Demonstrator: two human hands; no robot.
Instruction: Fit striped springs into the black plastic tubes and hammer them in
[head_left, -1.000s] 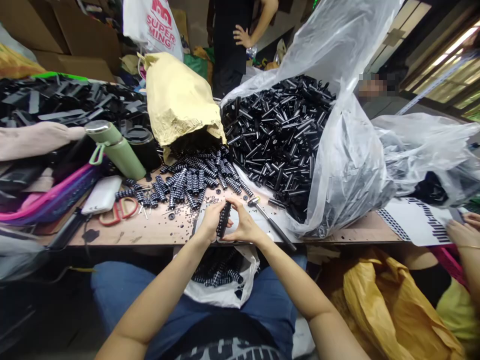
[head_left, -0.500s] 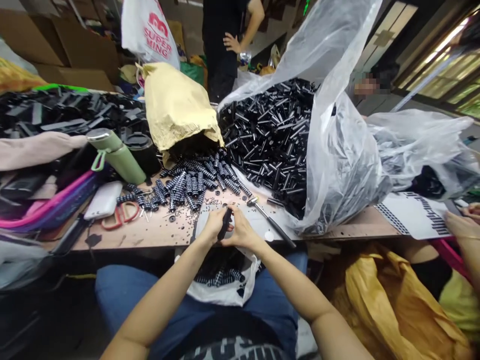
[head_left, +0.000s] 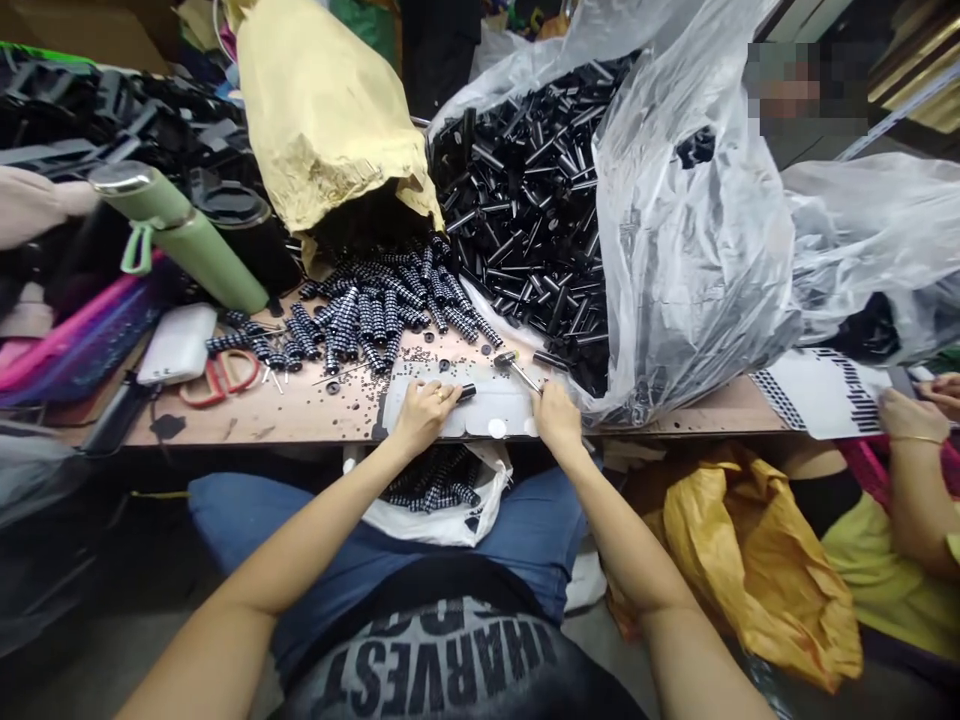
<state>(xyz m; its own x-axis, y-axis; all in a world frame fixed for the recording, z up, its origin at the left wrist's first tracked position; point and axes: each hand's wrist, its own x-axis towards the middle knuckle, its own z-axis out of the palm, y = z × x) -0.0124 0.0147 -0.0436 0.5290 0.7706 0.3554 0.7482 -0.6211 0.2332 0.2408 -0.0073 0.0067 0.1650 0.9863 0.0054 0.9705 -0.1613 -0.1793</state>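
Pinched in my left hand is a black tube, lying sideways over a pale board at the table's front edge. My right hand is closed round the handle of a small hammer, whose metal head rests at the board's far edge. Behind my left hand lies a pile of black-and-white ridged rollers, spilling from a yellow sack. Plain black tubes fill a clear plastic bag behind my right hand. In my lap, a white bag holds more ridged rollers.
Red-handled scissors, a white power bank and a green flask are on the left. Tiny dark bits lie scattered on the wooden table. At right, another person's hand works beside an orange sack.
My hands have moved apart. The left keeps a black tube, now turned sideways, while the right has let go of it and taken the hammer's handle. The view has tipped downward.
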